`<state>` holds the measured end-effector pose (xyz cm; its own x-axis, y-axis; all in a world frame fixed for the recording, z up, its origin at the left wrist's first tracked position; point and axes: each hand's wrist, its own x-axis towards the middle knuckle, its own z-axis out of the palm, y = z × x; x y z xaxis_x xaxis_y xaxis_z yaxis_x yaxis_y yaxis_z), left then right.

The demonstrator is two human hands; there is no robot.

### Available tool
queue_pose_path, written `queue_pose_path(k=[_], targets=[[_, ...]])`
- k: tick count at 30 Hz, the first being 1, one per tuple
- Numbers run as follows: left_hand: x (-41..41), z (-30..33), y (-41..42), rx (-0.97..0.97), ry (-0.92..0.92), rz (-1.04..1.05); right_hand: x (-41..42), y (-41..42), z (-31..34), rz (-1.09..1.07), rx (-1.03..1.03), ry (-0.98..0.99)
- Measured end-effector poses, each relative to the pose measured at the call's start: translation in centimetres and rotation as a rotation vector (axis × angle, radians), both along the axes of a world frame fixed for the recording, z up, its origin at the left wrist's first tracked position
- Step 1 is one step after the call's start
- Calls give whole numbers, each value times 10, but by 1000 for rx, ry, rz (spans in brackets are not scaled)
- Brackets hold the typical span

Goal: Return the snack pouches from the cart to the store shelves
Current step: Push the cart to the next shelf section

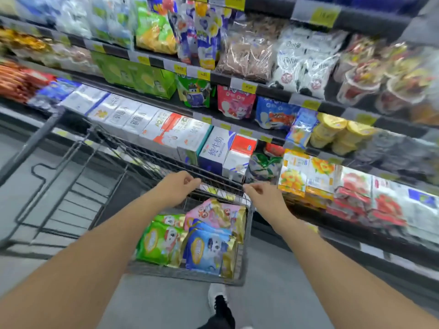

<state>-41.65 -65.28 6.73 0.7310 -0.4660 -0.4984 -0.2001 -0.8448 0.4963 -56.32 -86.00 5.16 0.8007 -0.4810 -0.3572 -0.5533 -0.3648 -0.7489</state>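
Grey wire formed the cart [71,191], standing against the store shelves [273,95]. Left hand [177,186] and right hand [263,194] each had the grip curled over its far rim. Below them lay the snack pouches [190,241], green, blue and pink, heaped in the cart's near corner. They looked light, soft and slick-foiled, probably best pinched at a top seam. Motion blur smeared labels; lower pouches were hidden.

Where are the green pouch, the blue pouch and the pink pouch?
green pouch [158,243]: head view, middle of its front.
blue pouch [208,252]: head view, middle of its front.
pink pouch [213,213]: head view, its upper front.
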Motion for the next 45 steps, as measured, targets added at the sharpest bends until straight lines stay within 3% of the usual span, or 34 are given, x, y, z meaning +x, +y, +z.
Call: queue_pose_path(k=[10, 14, 23, 26, 36, 45], targets=[[-89, -25, 111, 164, 19, -100, -79, 102, -40, 306, -33, 233], [-87, -53, 172, 235, -7, -155, -91, 149, -71, 429, -31, 381], [-40, -137, 271, 489, -213, -532, -56, 233, -144, 478, -143, 564], [-19, -153, 281, 480, -161, -611, -51, 235, -155, 534, -212, 607], [3, -167, 286, 391, -41, -699, -52, 221, -163, 535, -103, 642], [-5, -171, 280, 296, -26, -729, -71, 216, -175, 489, -257, 592]])
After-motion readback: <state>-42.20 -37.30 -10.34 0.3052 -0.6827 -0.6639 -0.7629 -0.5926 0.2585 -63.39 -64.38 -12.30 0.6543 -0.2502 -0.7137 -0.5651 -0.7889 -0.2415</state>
